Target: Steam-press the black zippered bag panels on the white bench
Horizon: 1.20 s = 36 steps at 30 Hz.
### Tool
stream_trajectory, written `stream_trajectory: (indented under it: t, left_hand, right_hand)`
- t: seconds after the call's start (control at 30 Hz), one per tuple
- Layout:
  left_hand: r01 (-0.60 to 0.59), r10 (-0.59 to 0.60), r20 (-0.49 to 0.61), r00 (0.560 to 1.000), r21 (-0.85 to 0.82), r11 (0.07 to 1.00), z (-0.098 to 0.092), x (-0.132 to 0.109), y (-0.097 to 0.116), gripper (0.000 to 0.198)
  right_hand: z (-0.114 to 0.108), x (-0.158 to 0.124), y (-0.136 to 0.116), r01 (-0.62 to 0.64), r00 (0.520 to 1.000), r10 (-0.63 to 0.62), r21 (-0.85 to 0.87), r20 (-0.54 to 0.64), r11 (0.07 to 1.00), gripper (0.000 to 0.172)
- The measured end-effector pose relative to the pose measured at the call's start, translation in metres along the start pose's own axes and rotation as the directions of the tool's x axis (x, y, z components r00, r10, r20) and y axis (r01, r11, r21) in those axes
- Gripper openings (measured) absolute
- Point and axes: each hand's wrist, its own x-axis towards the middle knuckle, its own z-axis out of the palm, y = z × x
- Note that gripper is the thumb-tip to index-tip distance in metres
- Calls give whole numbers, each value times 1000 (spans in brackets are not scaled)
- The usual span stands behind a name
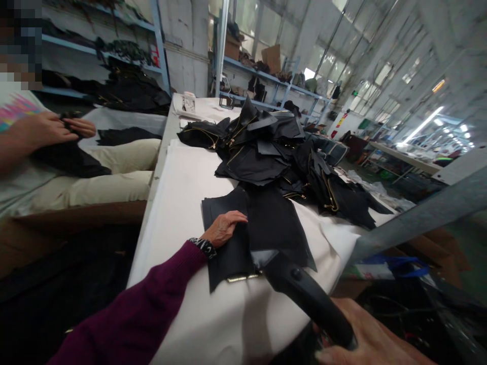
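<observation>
My left hand lies flat on a folded black fabric piece, its fingers stretched out toward the fold. A gold zipper runs along the near edge of this piece. Under and beside it is a wider black panel, flat on the white-covered table. My right hand, at the lower right, grips the curved handle of a black hand tool. The tool's flat grey end rests at the piece's right near corner, close to the zipper; its exact kind is unclear.
A heap of black pieces with gold zippers covers the table's far part. On the left sits a co-worker whose hands hold black fabric. A grey metal bar slants across the right side. Blue shelves stand behind.
</observation>
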Motion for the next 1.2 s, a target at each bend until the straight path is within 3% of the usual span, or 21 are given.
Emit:
stream_trajectory:
  t: [0.13, 0.27, 0.43, 0.73, 0.9, 1.07, 1.2]
  left_hand:
    - [-8, 7, -9, 1000, -29, 1000, 3, -3, -5, 46]
    - [-6, 5, -30, 1000, -44, 999, 7, -3, -9, 45]
    - [13, -17, -72, 997, -57, 998, 16, -2, -18, 41]
    - [76, -81, -63, 995, -71, 995, 11, 0, -14, 41]
    - [125, -129, -58, 990, -77, 989, 4, 2, -11, 43]
    - [160, -164, -54, 985, -63, 985, 1, 2, -7, 45]
    - [172, -174, -48, 984, -49, 984, 1, 2, -4, 45]
  right_hand:
    - [8, 12, -40, 4, 992, -3, -4, 127, 1000, 43]
    - [14, 26, -53, -73, 987, 74, -15, 142, 997, 33]
    - [21, 36, -52, -107, 986, 103, 22, 128, 994, 32]
    - [19, 55, -92, -71, 997, 74, -89, 30, 993, 33]
    - [12, 45, -92, -110, 993, 114, -168, 18, 980, 29]
    - [16, 23, -95, -124, 992, 108, -303, -70, 945, 34]
    - [21, 28, -101, -163, 985, 172, -287, 8, 944, 40]
